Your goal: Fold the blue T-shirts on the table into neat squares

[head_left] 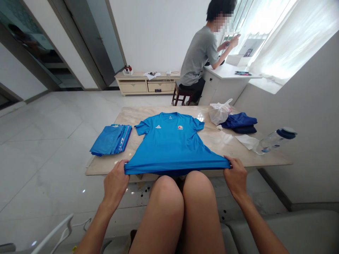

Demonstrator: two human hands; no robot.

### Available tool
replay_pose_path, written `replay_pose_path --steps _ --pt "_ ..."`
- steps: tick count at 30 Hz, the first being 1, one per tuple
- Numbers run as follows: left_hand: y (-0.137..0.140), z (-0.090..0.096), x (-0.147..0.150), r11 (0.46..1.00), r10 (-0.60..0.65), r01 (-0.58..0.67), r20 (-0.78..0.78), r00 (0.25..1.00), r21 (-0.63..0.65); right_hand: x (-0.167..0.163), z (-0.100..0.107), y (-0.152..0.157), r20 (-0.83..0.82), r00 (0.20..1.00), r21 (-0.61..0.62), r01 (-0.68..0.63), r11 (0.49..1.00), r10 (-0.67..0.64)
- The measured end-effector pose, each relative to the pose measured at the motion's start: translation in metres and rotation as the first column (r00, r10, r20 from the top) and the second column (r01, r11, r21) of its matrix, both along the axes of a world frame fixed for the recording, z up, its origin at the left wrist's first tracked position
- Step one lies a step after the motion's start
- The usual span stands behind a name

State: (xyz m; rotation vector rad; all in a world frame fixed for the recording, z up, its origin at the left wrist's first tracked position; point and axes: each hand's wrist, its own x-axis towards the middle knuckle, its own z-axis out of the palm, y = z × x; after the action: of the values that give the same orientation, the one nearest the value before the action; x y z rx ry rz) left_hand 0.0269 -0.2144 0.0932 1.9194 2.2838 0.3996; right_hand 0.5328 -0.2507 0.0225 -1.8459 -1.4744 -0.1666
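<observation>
One blue T-shirt [172,144] was laid with its front side up on the marble-like surface [123,116], the collar toward the far edge and the hem spread along the near edge. The hem was held at both its ends: one corner was pinched by the left hand [116,180], the other by the right hand [235,178], and between these two widely separated hands the cloth was pulled taut. By its look, the cloth was judged to be light, soft, somewhat stretchy and perhaps a little slippery; no breakage was to be feared, but wrinkles could easily be made. The hem corners were considered a suitable place for gripping, and the shoulder seams also.

On the left, just beside the shirt, a stack of folded garments [109,140] was placed. On the right, near the far edge, a white plastic bag [219,112] was seen beside dark blue clothes [239,122]; nearer, a white sheet [247,141] and a clear bottle [275,141] were set. Farther away, a stool [182,92] was occupied by a person [196,58] in grey, and a low cabinet [132,87] was placed against the wall.
</observation>
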Motion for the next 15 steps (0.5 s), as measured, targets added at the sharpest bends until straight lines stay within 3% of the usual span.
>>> replay_pose_path --steps 2,4,6,7,10,15 --pt "-0.004 -0.021 -0.007 0.997 0.024 -0.047 0.303 0.953 0.069 0.006 -0.01 -0.014 0.016 1.0 -0.036 0.004 0.999 -0.004" --pt "-0.008 -0.044 -0.01 0.995 0.054 -0.091 0.596 0.801 0.031 0.008 -0.023 -0.029 0.008 1.0 -0.155 -0.002 0.988 0.003" --pt "-0.012 -0.062 -0.01 0.996 0.057 -0.094 0.728 0.683 0.01 0.008 -0.036 -0.041 -0.004 1.0 -0.256 0.001 0.967 -0.002" --pt "-0.015 -0.068 -0.01 0.995 0.043 -0.095 0.739 0.672 0.028 0.008 -0.042 -0.045 -0.008 1.0 -0.281 0.008 0.96 -0.01" --pt "-0.025 -0.073 -0.012 0.992 0.017 -0.092 0.641 0.767 0.084 0.006 -0.051 -0.056 -0.014 0.999 -0.326 0.028 0.945 -0.035" --pt "-0.05 -0.08 -0.021 0.971 0.148 -0.212 0.411 0.9 0.113 -0.004 -0.056 -0.074 0.032 0.992 -0.409 0.123 0.904 -0.121"
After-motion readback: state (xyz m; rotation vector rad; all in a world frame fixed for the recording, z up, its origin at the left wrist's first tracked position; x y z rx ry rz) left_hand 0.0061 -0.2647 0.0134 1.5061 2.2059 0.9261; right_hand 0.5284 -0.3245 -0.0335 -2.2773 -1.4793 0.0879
